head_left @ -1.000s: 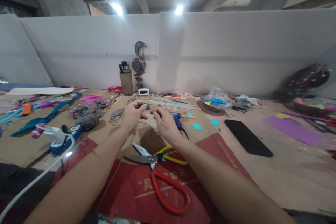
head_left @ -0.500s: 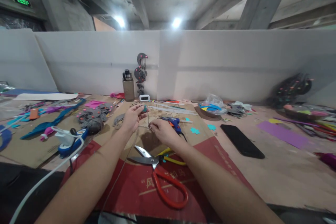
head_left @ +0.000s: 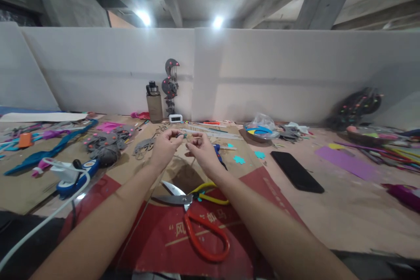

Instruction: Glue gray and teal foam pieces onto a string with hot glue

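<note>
My left hand (head_left: 165, 146) is closed in a pinch on a small teal piece (head_left: 184, 134), which shows only in part between the fingertips. Close beside it, my right hand (head_left: 202, 152) has its fingers curled and pinched on a thin greyish cord, a strand of which seems to hang below; fine detail is blurred. Nearer to me lie large open scissors (head_left: 225, 245) with red handles, on a red and brown cardboard sheet (head_left: 141, 253). Yellow-handled pliers (head_left: 215, 200) rest against them. Behind my right hand a blue glue gun (head_left: 218, 151) is partly hidden.
A black phone (head_left: 297, 171) and teal flower cutouts (head_left: 239, 159) lie to the right. At left are a blue power strip (head_left: 88, 170) with a white cable, a grey yarn ball (head_left: 110, 154) and felt scraps. A bottle (head_left: 154, 105) stands by the white partition.
My hands have come closer together at the fingertips, and the right hand has risen a little. The teal piece is now more covered. The whole view has shifted slightly.
</note>
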The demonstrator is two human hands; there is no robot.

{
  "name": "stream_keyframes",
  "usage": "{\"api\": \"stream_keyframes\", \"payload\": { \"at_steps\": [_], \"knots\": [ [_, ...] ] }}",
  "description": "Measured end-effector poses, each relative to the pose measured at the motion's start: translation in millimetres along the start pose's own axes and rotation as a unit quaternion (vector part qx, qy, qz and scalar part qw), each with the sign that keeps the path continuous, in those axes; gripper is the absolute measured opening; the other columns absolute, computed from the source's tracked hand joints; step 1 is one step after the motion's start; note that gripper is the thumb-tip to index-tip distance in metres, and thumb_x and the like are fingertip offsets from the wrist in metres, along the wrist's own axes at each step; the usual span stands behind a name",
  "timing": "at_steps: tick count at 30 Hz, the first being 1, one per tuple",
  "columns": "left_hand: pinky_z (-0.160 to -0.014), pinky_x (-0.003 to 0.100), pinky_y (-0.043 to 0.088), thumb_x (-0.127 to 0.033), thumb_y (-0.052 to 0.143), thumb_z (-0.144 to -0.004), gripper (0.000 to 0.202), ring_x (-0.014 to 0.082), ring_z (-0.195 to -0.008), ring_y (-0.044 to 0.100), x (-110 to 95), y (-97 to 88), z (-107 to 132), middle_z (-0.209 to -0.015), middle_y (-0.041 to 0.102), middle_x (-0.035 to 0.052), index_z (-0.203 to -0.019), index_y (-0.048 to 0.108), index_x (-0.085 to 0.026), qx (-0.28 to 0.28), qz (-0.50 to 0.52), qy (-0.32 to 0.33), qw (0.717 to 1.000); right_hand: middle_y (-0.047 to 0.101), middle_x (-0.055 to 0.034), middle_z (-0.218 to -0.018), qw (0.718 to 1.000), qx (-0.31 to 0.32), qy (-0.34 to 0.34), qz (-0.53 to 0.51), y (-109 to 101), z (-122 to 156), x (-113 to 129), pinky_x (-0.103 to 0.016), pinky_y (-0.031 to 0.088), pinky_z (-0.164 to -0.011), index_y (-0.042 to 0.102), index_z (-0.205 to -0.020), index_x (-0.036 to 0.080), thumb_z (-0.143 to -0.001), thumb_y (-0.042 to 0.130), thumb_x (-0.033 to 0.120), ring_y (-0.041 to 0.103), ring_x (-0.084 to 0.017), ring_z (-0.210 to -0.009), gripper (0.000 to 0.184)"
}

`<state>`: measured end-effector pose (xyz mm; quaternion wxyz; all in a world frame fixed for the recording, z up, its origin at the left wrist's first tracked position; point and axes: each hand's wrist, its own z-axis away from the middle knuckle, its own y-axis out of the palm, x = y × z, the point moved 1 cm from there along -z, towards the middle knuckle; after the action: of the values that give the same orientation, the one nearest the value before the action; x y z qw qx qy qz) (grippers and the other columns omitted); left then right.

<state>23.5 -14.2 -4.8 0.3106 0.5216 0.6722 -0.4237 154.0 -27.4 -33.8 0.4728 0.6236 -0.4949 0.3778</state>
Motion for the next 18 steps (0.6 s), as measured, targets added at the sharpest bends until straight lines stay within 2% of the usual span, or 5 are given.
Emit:
{"api": "stream_keyframes", "payload": {
  "at_steps": [3,7,9,13,18],
  "knots": [
    [-0.043,0.019,0.041,-0.037,0.06,-0.073,0.024,0.0067,-0.047,0.047,5,4.6,-1,-0.069,0.057,-0.0018,-0.084,0.061,-0.016,0.029,0.064,-0.028,0.997,0.043,0.0081,-0.066,0.997,-0.017,-0.042,0.065,-2,1,4,-0.021,0.038,-0.052,0.044,-0.097,0.021,-0.069,0.062,0.03,0.042,-0.007,-0.054,0.035],
    [-0.047,0.021,0.049,-0.036,0.063,-0.072,0.024,0.0074,-0.053,0.053,10,8.4,-1,-0.076,0.059,-0.0004,-0.084,0.06,-0.015,0.04,0.115,-0.048,0.991,0.045,0.0055,-0.065,0.978,-0.04,-0.109,0.175,-4,5,14,-0.022,0.034,-0.055,0.054,-0.087,0.019,-0.075,0.057,0.031,0.041,-0.009,-0.059,0.018],
    [-0.051,0.022,0.051,-0.035,0.064,-0.071,0.024,0.0079,-0.055,0.055,12,9.3,-1,-0.076,0.058,-0.0005,-0.083,0.06,-0.015,0.035,0.127,-0.056,0.99,0.046,0.0045,-0.063,0.967,-0.046,-0.123,0.216,-4,7,19,-0.023,0.033,-0.055,0.057,-0.082,0.018,-0.078,0.055,0.033,0.04,-0.009,-0.058,0.015],
    [-0.059,0.025,0.054,-0.032,0.065,-0.071,0.021,0.0093,-0.06,0.059,11,11.8,0,-0.075,0.059,-0.0004,-0.08,0.059,-0.015,0.039,0.138,-0.056,0.988,0.045,0.0045,-0.059,0.963,-0.063,-0.122,0.233,-6,8,24,-0.023,0.03,-0.052,0.058,-0.078,0.018,-0.079,0.054,0.034,0.037,-0.009,-0.055,0.017],
    [-0.064,0.025,0.054,-0.03,0.064,-0.071,0.019,0.0095,-0.064,0.06,4,14.5,3,-0.075,0.06,-0.0003,-0.079,0.059,-0.014,0.042,0.153,-0.048,0.986,0.056,0.0011,-0.07,0.966,-0.057,-0.133,0.212,-10,7,25,-0.023,0.035,-0.056,0.055,-0.082,0.018,-0.082,0.051,0.039,0.046,-0.01,-0.061,0.021]
  ]
}}
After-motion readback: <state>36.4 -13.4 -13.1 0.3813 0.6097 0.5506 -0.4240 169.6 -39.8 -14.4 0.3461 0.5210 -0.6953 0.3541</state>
